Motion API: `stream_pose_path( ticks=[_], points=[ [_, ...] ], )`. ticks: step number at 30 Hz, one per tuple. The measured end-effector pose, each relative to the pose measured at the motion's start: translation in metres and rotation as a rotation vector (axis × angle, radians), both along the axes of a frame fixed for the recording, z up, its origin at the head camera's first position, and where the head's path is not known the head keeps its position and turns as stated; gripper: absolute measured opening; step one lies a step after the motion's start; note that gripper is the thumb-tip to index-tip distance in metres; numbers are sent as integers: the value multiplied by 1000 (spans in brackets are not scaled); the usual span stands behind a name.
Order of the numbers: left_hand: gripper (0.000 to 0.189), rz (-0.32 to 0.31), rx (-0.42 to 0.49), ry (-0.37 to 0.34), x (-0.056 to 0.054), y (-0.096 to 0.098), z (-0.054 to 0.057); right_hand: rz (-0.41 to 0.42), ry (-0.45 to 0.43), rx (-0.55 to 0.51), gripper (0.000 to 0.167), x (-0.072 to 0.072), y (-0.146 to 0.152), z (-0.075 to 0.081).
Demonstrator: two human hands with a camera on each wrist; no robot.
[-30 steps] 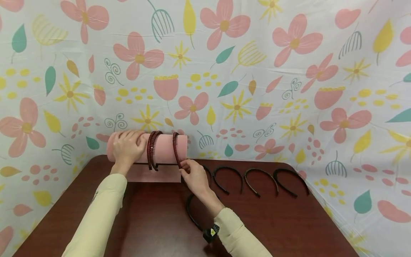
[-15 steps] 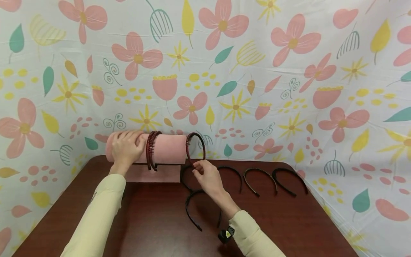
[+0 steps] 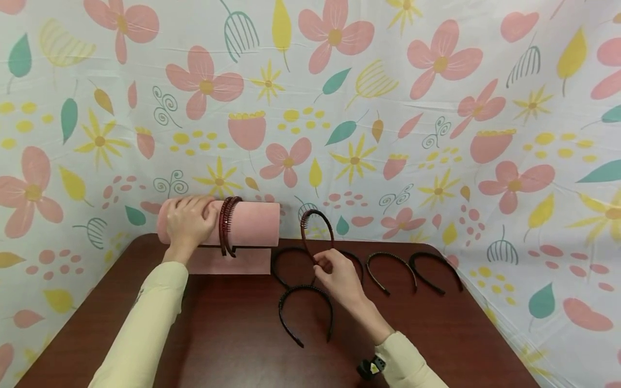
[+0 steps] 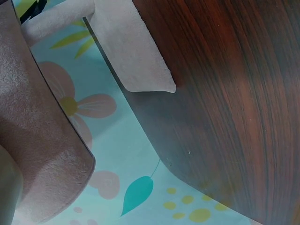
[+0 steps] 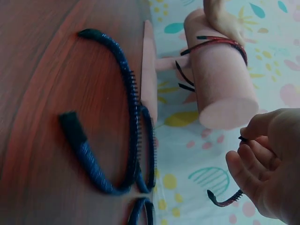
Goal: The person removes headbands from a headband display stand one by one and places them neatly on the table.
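Note:
My left hand (image 3: 190, 221) grips the left end of a pink padded roll (image 3: 257, 223) on a headband stand, its fingers laid over the top. Two dark red toothed headbands (image 3: 225, 226) hang on the roll beside that hand. To the right of the roll, my right hand (image 3: 342, 277) pinches another dark red headband (image 3: 316, 212) near one end, its arch upright and apart from the stand. The right wrist view shows the free tip of this headband (image 5: 225, 202) below the fingers. In the left wrist view the roll (image 4: 42, 131) fills the left side.
A dark headband (image 3: 305, 286) lies in front of my right hand, with another (image 3: 274, 264) behind it by the stand's pink base (image 3: 233, 261). Further right on the brown table (image 3: 233, 334) lie more headbands (image 3: 434, 255). A flowered cloth (image 3: 310, 97) hangs behind.
My right hand has drawn the red headband off the roll's right end and carried it further right. My left hand stays on the roll.

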State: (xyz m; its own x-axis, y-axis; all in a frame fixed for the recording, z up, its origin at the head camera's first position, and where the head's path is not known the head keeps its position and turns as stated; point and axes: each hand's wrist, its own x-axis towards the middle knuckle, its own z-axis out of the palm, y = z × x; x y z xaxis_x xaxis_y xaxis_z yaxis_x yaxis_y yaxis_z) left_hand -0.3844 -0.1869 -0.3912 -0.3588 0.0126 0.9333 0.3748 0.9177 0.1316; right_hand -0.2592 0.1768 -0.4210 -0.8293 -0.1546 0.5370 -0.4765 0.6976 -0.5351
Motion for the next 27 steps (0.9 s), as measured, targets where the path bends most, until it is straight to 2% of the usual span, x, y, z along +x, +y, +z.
stream_pose_path(
  ticks=[8,27],
  points=[
    [39,-4,-3,5,-3,2,-2,-58,-116,13,17,18,28,-9],
    [38,-7,3,16,0,0,1,-17,-329,150,14,51,71,-21]
  ],
)
